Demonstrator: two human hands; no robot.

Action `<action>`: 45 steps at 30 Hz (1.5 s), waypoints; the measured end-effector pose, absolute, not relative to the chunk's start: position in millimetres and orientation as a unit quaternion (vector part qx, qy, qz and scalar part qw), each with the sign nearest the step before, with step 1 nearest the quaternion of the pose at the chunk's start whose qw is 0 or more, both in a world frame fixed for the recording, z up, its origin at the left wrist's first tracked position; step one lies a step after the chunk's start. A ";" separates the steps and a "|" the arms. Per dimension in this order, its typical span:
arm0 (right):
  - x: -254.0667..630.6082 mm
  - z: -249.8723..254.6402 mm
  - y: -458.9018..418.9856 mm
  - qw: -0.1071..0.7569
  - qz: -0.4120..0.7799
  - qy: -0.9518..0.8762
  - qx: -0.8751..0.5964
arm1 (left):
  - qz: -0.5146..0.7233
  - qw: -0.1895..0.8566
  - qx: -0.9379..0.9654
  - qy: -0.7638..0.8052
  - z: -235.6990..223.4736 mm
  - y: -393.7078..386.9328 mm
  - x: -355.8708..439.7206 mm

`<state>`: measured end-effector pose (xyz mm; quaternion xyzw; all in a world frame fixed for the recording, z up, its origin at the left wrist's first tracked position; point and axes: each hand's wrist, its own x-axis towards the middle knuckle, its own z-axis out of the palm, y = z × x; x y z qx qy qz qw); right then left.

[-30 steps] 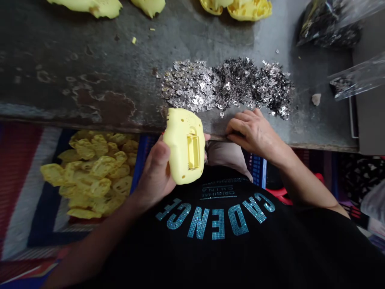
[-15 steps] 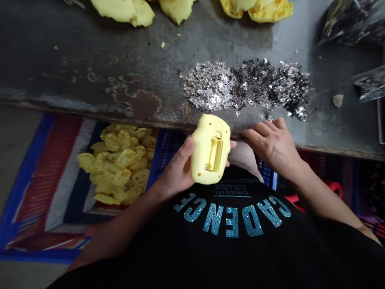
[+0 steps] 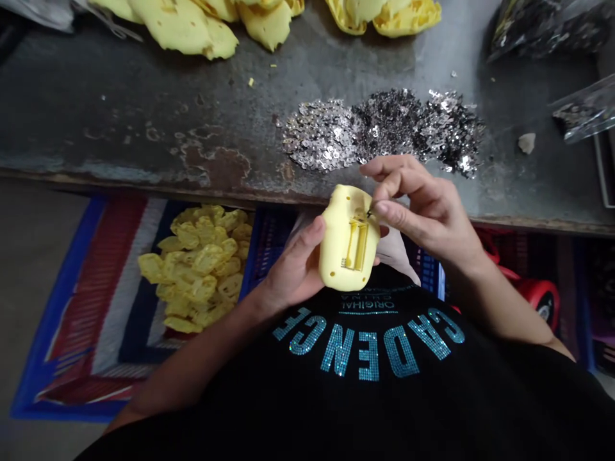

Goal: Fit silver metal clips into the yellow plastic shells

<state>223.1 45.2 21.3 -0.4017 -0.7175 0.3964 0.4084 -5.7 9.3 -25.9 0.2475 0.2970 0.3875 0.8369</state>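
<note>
My left hand (image 3: 298, 264) is closed around a yellow plastic housing (image 3: 332, 251), with the thumb along its left edge and fingertips showing at the right. An open battery compartment (image 3: 356, 244) faces up, with a small coil spring at its lower left. My right hand (image 3: 430, 203) is at the housing's upper right, thumb and index finger pinching a small dark metal contact (image 3: 369, 213) near the top of the compartment. Whether the contact touches the housing I cannot tell. Beyond the hands lie adjoining piles of small metal contacts (image 3: 323, 136) on the dark metal table (image 3: 158, 144).
More yellow housings (image 3: 185, 25) lie at the table's far side. Plastic bags of dark metal parts (image 3: 542, 35) are at the upper right. Below the table edge, a blue-rimmed crate (image 3: 52, 301) holds a heap of yellow parts (image 3: 202, 262). A red object (image 3: 535, 294) is under the table at right.
My right hand has lifted from the table edge by the piles to the housing, and a small metal contact now shows in its pinch. The housing appears slightly further right in view.
</note>
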 end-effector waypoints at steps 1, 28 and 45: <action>220.8 20.4 44.5 0.408 0.398 -0.717 -0.401 | 0.390 0.834 0.251 0.301 -25.6 7.8 -4.6; 211.2 3.5 24.9 0.432 0.281 -0.728 -0.453 | 0.394 0.820 0.257 0.325 -17.9 2.6 13.0; 211.4 1.8 23.4 0.423 0.209 -0.758 -0.451 | 0.379 0.829 0.265 0.315 -32.4 -0.1 10.9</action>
